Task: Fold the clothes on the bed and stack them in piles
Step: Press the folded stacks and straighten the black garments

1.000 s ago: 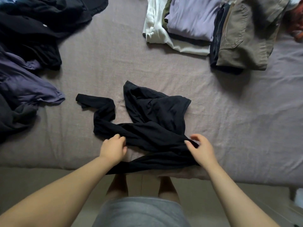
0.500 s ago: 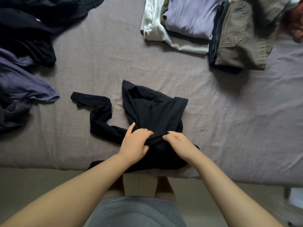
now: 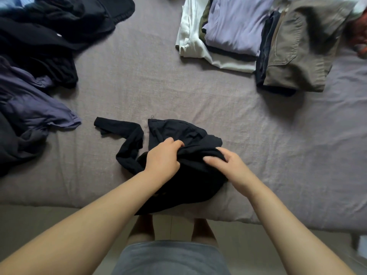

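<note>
Your left hand [image 3: 163,158] grips the black garment [image 3: 184,155], fingers curled into a raised bunch of its cloth near the middle. Your right hand [image 3: 228,167] grasps the same garment just beside the left, thumb laid across the top of the bunch and fingers tucked round its far side. The two hands sit close together but do not touch.

The black garment lies crumpled at the near edge of the bed [image 3: 258,147], directly in front of you, with its lower part draping over that edge toward your legs. One long sleeve [image 3: 123,133] trails away from the garment's left side and lies bent on the sheet.

Far to the left of the black garment, an unfolded heap of dark clothes [image 3: 45,36] rests on the bed, with a dusky purple piece [image 3: 33,108] spread along its near side. Beyond the garment and to its right stand the folded piles: a lavender top [image 3: 234,26] on a white piece [image 3: 190,36], and just beside them a khaki garment [image 3: 297,52] lying on something dark navy [image 3: 264,56].
</note>
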The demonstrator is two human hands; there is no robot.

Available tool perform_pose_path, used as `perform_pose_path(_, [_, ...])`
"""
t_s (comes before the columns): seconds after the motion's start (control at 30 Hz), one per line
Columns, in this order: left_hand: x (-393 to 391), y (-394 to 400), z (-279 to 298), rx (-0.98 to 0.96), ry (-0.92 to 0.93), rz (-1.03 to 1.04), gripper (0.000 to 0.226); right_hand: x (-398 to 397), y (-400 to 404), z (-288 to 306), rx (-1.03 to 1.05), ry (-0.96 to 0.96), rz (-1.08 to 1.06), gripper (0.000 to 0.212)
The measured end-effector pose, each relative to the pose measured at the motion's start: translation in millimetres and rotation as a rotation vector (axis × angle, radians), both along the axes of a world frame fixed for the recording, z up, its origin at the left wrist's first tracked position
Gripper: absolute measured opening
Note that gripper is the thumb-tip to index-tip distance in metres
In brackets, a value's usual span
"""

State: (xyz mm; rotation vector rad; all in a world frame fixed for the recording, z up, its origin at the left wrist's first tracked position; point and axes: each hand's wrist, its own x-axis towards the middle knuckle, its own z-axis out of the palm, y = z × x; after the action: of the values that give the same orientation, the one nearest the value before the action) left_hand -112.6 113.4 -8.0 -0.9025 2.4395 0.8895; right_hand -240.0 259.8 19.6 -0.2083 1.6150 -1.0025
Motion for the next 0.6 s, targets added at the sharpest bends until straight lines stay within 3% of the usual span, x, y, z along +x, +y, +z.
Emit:
perform_pose_path(0.07, [-5, 5, 4, 0.027, 0.016, 0.086, 0.051, 2, 0, -1, 0.086, 0.146, 0.205, 0.042])
perform_pose_path(0.13, [-11, 7, 9, 0.190, 0.016, 0.191, 0.040, 3, -1, -9, 0.188, 0.434, 0.391, 0.030])
perform_pose_path(0.17, [-12, 8, 11, 0.294, 0.021, 0.219, 0.028, 3, -3, -9, 0.211, 0.539, 0.448, 0.018])
perform_pose_path(0.2, [-12, 7, 11, 0.403, 0.042, 0.231, 0.016, 3, -4, -12, 0.214, 0.595, 0.464, 0.018])
perform_pose_path(0.23, [-10, 5, 13, 0.519, 0.082, 0.234, 0.008, 2, -4, -13, 0.195, 0.598, 0.432, 0.020])
perform_pose_path(0.3, [-3, -1, 15, 0.660, 0.124, 0.177, 0.027, -4, -5, -9, 0.142, 0.465, 0.273, 0.024])
perform_pose_path(0.37, [4, -6, 11, 0.502, 0.106, 0.032, 0.044, -12, -5, 4, 0.115, 0.200, 0.197, 0.022])
perform_pose_path(0.47, [7, -4, 8, 0.097, 0.052, -0.131, 0.039, -17, -1, 16, 0.067, -0.095, 0.255, 0.031])
perform_pose_path(0.53, [3, 0, 9, 0.051, 0.022, -0.164, 0.035, -16, -1, 17, 0.103, -0.015, 0.316, 0.045])
perform_pose_path(0.6, [0, 4, 9, 0.130, 0.020, -0.122, 0.027, -14, 0, 8, 0.203, 0.254, 0.481, 0.043])
